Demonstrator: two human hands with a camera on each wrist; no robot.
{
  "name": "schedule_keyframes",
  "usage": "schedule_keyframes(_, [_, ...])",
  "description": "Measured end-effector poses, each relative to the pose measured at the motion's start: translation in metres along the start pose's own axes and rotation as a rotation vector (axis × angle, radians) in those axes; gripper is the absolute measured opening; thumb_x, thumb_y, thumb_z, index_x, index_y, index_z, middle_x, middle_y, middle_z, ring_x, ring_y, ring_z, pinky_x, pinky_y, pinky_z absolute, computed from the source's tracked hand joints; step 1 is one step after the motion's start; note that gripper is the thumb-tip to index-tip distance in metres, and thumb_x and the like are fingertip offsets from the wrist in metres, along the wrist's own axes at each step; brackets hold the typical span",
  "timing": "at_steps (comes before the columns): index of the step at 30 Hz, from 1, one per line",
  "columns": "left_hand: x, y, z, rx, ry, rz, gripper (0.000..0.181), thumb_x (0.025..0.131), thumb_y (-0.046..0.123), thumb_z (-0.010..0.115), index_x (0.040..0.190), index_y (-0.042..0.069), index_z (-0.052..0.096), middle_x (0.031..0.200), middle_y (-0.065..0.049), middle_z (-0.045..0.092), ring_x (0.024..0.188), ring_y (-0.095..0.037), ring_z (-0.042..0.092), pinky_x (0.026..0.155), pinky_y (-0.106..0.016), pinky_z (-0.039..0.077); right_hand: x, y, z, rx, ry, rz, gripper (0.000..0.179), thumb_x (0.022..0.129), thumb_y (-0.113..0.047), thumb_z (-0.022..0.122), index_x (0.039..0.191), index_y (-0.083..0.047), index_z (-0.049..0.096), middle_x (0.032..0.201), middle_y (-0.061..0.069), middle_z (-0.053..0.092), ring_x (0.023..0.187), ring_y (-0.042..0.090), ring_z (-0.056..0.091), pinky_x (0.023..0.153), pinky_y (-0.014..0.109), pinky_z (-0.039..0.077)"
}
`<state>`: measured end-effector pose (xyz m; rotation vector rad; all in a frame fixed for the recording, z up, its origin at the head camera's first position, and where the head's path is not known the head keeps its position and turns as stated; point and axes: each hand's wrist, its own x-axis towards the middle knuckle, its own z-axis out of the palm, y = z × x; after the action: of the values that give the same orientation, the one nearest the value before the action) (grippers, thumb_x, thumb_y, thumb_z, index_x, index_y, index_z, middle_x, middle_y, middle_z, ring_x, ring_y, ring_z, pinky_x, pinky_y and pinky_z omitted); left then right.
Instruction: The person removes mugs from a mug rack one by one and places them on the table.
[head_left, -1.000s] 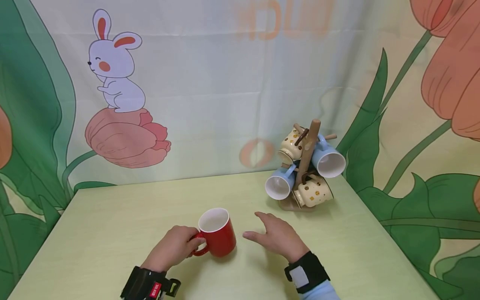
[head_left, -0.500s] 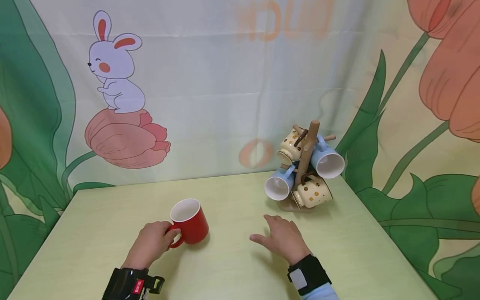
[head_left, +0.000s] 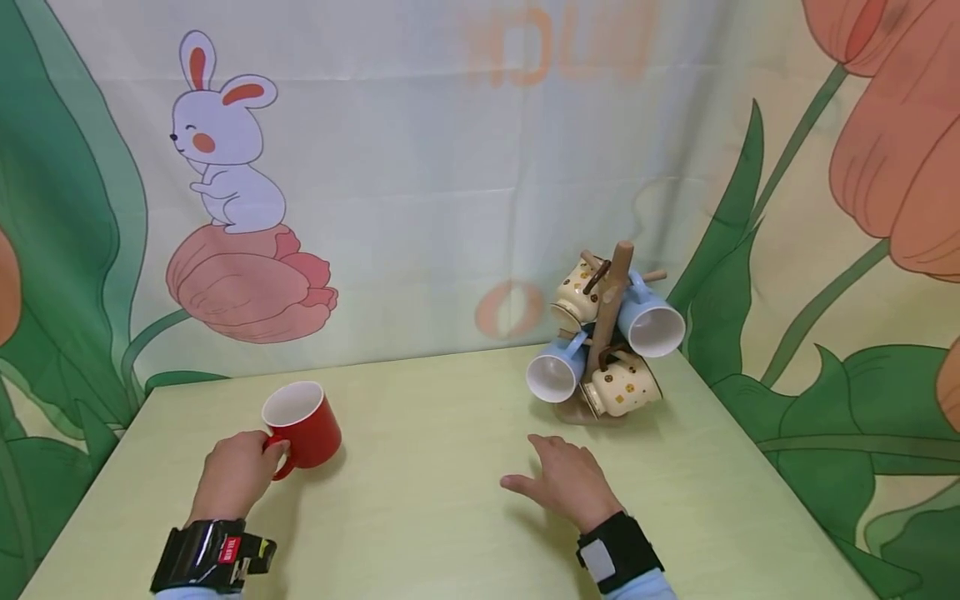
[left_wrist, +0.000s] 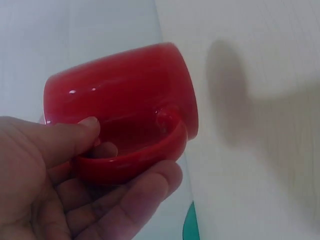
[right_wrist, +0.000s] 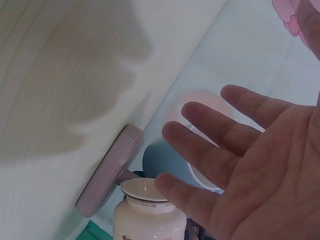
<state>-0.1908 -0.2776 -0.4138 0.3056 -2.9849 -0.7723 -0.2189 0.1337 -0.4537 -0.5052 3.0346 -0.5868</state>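
Observation:
A red mug (head_left: 311, 433) with a white inside is at the left of the table, upright in the head view. My left hand (head_left: 234, 473) grips its handle, thumb on top and fingers curled through and under the loop. In the left wrist view the red mug (left_wrist: 120, 90) hangs off the tabletop, its shadow falling apart from its base. My right hand (head_left: 564, 482) holds nothing; its fingers are spread over the table, in front of the mug rack. The right wrist view shows this hand (right_wrist: 250, 145) with straight fingers and the palm facing the camera.
A wooden mug rack (head_left: 611, 308) stands at the back right. On it hang two blue mugs, one low (head_left: 557, 369) and one higher (head_left: 651, 321), and two cream patterned mugs (head_left: 621, 385). A printed curtain (head_left: 405, 208) rises behind the pale table (head_left: 420, 517).
My left hand has carried the red mug leftward and a little farther back across the table. The right hand has shifted slightly right and stays spread.

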Motion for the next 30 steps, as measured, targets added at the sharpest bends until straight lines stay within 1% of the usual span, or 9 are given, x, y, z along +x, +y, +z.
schedule_keyframes(5, [0.005, -0.014, -0.006, 0.010, 0.039, -0.081, 0.032, 0.098, 0.016, 0.060, 0.097, -0.016, 0.064, 0.074, -0.019, 0.066, 0.069, -0.034, 0.053, 0.064, -0.043, 0.045, 0.000, 0.003, 0.000, -0.013, -0.006, 0.007, 0.079, 0.084, -0.062, 0.068, 0.134, -0.002, 0.059, 0.125, 0.018, 0.063, 0.116, 0.035, 0.058, 0.097, 0.056, 0.043])
schedule_keyframes(10, [0.006, -0.024, -0.011, 0.021, 0.082, -0.153, 0.035, 0.100, 0.017, 0.055, 0.092, -0.016, 0.062, 0.064, -0.014, 0.060, 0.065, -0.032, 0.050, 0.061, -0.041, 0.041, 0.000, 0.006, 0.000, -0.020, 0.002, 0.016, 0.079, 0.083, -0.061, 0.070, 0.132, -0.001, 0.059, 0.124, 0.019, 0.063, 0.116, 0.035, 0.058, 0.096, 0.057, 0.043])
schedule_keyframes(13, [0.008, -0.033, -0.010, 0.038, 0.104, -0.184, 0.035, 0.100, 0.017, 0.054, 0.089, -0.016, 0.061, 0.063, -0.013, 0.058, 0.066, -0.033, 0.050, 0.060, -0.040, 0.041, 0.000, 0.007, 0.000, -0.018, 0.000, 0.023, 0.079, 0.083, -0.061, 0.069, 0.133, -0.001, 0.059, 0.125, 0.019, 0.063, 0.117, 0.036, 0.058, 0.097, 0.057, 0.042])
schedule_keyframes(15, [0.010, -0.038, -0.010, 0.044, 0.110, -0.206, 0.035, 0.100, 0.017, 0.053, 0.088, -0.015, 0.061, 0.063, -0.014, 0.058, 0.066, -0.034, 0.051, 0.060, -0.040, 0.042, -0.001, 0.009, 0.001, -0.016, -0.004, 0.027, 0.079, 0.083, -0.062, 0.069, 0.133, -0.001, 0.059, 0.125, 0.019, 0.063, 0.117, 0.036, 0.058, 0.097, 0.058, 0.042])
schedule_keyframes(19, [0.014, -0.049, -0.011, 0.054, 0.101, -0.244, 0.035, 0.101, 0.018, 0.052, 0.089, -0.015, 0.060, 0.065, -0.015, 0.058, 0.068, -0.036, 0.052, 0.061, -0.041, 0.043, -0.001, 0.009, 0.001, -0.015, -0.011, 0.032, 0.079, 0.083, -0.062, 0.069, 0.133, -0.001, 0.059, 0.126, 0.019, 0.063, 0.117, 0.036, 0.058, 0.097, 0.058, 0.042])
schedule_keyframes(23, [0.017, -0.058, -0.012, 0.071, 0.102, -0.245, 0.035, 0.101, 0.018, 0.053, 0.089, -0.014, 0.060, 0.065, -0.016, 0.058, 0.068, -0.037, 0.052, 0.062, -0.042, 0.044, -0.001, 0.009, 0.001, -0.017, -0.006, 0.027, 0.079, 0.083, -0.061, 0.070, 0.133, -0.001, 0.059, 0.125, 0.019, 0.063, 0.117, 0.036, 0.058, 0.097, 0.058, 0.042])
schedule_keyframes(27, [0.019, -0.065, -0.013, 0.099, 0.114, -0.232, 0.035, 0.100, 0.017, 0.052, 0.083, -0.012, 0.061, 0.063, -0.015, 0.057, 0.067, -0.036, 0.052, 0.061, -0.043, 0.043, 0.000, 0.009, 0.001, -0.023, -0.004, 0.025, 0.078, 0.083, -0.061, 0.070, 0.132, -0.001, 0.059, 0.124, 0.019, 0.063, 0.116, 0.036, 0.058, 0.097, 0.059, 0.042])
schedule_keyframes(30, [0.019, -0.069, -0.012, 0.095, 0.112, -0.243, 0.036, 0.100, 0.018, 0.051, 0.083, -0.012, 0.061, 0.064, -0.016, 0.057, 0.068, -0.037, 0.052, 0.062, -0.044, 0.043, 0.000, 0.009, 0.001, -0.022, -0.008, 0.028, 0.079, 0.083, -0.061, 0.070, 0.132, -0.001, 0.059, 0.124, 0.019, 0.063, 0.117, 0.036, 0.058, 0.097, 0.058, 0.042])
